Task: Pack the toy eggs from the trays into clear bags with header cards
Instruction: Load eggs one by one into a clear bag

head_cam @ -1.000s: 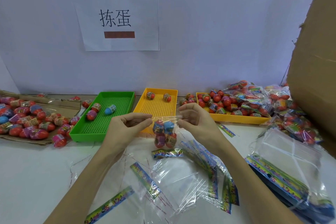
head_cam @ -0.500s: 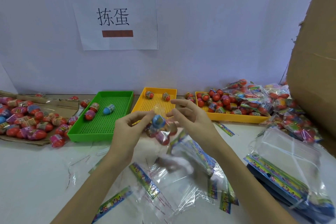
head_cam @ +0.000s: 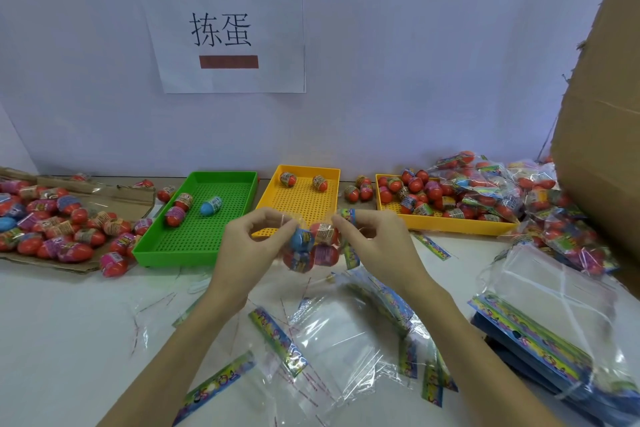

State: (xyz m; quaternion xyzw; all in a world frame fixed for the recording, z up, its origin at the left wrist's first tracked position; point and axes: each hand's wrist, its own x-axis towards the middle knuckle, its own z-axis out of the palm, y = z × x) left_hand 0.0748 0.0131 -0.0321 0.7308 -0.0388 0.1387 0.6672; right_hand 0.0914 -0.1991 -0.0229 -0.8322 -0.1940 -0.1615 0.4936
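Between my hands hangs a clear bag of toy eggs (head_cam: 313, 246), holding one blue and several red eggs. My left hand (head_cam: 247, 246) pinches its left top edge. My right hand (head_cam: 377, 241) pinches the right side near the colourful header card (head_cam: 348, 215). Behind stand a green tray (head_cam: 194, 246) with three eggs, a yellow tray (head_cam: 298, 210) with two eggs, and a second yellow tray (head_cam: 450, 224) piled with eggs. Empty clear bags with header cards (head_cam: 332, 333) lie on the table below my hands.
Loose eggs (head_cam: 52, 225) lie heaped on flat cardboard at the left. Packed bags (head_cam: 554, 215) pile at the right beside a big cardboard box (head_cam: 602, 114). A stack of empty bags (head_cam: 554, 333) sits at front right. A paper sign hangs on the wall.
The bag of eggs has been turned from hanging upright to bunched sideways between my hands. Both hands moved a little closer to the yellow tray.
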